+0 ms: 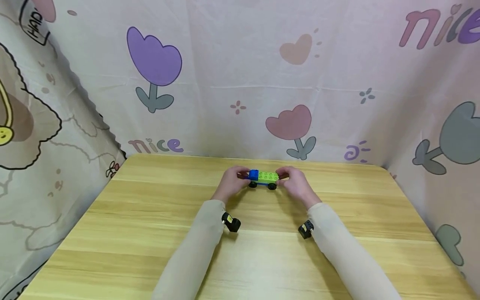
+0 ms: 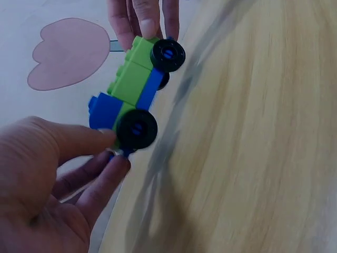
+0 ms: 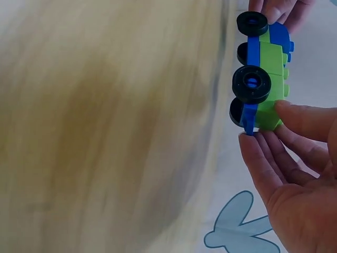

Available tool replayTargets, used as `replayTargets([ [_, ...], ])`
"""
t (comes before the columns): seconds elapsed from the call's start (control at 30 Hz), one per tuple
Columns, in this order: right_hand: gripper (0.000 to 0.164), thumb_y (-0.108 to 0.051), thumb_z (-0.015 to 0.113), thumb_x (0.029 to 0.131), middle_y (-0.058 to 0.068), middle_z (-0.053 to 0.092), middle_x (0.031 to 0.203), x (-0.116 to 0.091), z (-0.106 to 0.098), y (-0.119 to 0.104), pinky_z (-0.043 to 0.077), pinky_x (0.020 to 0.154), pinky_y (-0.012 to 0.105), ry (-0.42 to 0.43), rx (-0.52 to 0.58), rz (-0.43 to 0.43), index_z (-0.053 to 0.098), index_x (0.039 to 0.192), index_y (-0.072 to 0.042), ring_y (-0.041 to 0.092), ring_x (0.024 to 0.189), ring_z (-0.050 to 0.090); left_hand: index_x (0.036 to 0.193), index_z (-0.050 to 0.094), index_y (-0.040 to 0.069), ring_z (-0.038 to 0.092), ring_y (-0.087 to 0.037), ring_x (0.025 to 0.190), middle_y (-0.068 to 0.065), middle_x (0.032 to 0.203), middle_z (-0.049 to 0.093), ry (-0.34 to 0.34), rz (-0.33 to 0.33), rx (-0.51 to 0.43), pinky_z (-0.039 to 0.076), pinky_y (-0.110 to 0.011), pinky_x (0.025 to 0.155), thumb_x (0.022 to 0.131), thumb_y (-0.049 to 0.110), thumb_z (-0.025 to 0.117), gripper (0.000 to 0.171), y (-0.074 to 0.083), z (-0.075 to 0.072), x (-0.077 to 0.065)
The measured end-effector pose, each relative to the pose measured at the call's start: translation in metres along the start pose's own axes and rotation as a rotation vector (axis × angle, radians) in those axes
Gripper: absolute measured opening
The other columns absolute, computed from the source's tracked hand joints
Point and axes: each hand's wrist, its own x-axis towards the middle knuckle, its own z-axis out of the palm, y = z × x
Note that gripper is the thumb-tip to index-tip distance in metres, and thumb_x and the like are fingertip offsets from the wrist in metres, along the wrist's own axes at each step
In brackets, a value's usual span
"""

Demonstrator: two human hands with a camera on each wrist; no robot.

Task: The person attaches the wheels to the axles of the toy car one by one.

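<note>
A toy car [image 1: 267,176] built of green and blue studded bricks, with black wheels [image 2: 137,129], is held between both hands near the far side of the table. My left hand [image 1: 231,182] pinches its blue end with thumb and fingers. At the green end my right hand [image 1: 295,183] grips it, the thumb on the green brick [image 3: 271,108] and fingertips by the blue base [image 3: 249,118]. The wheels hang over the wooden surface, with a shadow beneath in the left wrist view.
The wooden table [image 1: 262,258] spreads out around both arms. Behind it hangs a printed cloth [image 1: 225,62] with flowers and hearts, and more cloth closes off the left and right sides. A small black camera [image 1: 231,223] sits on each wrist.
</note>
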Motion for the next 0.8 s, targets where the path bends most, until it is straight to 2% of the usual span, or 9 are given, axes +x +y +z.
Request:
replayTargets([
  [0.2, 0.035, 0.004, 0.067, 0.087, 0.019, 0.064, 0.112, 0.0043, 0.0058, 0.0033, 0.047, 0.094, 0.043, -0.024, -0.008, 0.037, 0.061, 0.121, 0.007, 0.032, 0.106, 0.060, 0.123, 0.065, 0.002, 0.060, -0.024, 0.100, -0.009, 0.107, 0.063, -0.012, -0.026, 0.037, 0.051, -0.035, 0.088, 0.089, -0.002, 0.070, 0.035, -0.0017, 0.0022, 0.0025],
  [0.67, 0.036, 0.005, 0.067, 0.087, 0.018, 0.063, 0.111, 0.0092, 0.0085, 0.0048, 0.048, 0.092, 0.042, -0.036, 0.003, 0.058, 0.059, 0.122, 0.007, 0.031, 0.103, 0.060, 0.126, 0.061, 0.002, 0.058, -0.024, 0.102, -0.009, 0.110, 0.061, 0.014, -0.073, 0.033, 0.049, -0.037, 0.093, 0.090, -0.002, 0.068, 0.037, -0.0015, 0.0073, 0.0027],
  [0.8, 0.044, 0.002, 0.067, 0.087, 0.020, 0.058, 0.120, 0.0081, 0.0074, 0.0059, 0.043, 0.100, 0.046, -0.043, 0.001, 0.048, 0.055, 0.129, 0.007, 0.034, 0.113, 0.055, 0.134, 0.054, 0.001, 0.056, -0.026, 0.107, -0.011, 0.116, 0.059, -0.005, -0.087, 0.040, 0.047, -0.039, 0.096, 0.089, 0.005, 0.070, 0.048, -0.0018, 0.0051, 0.0032],
])
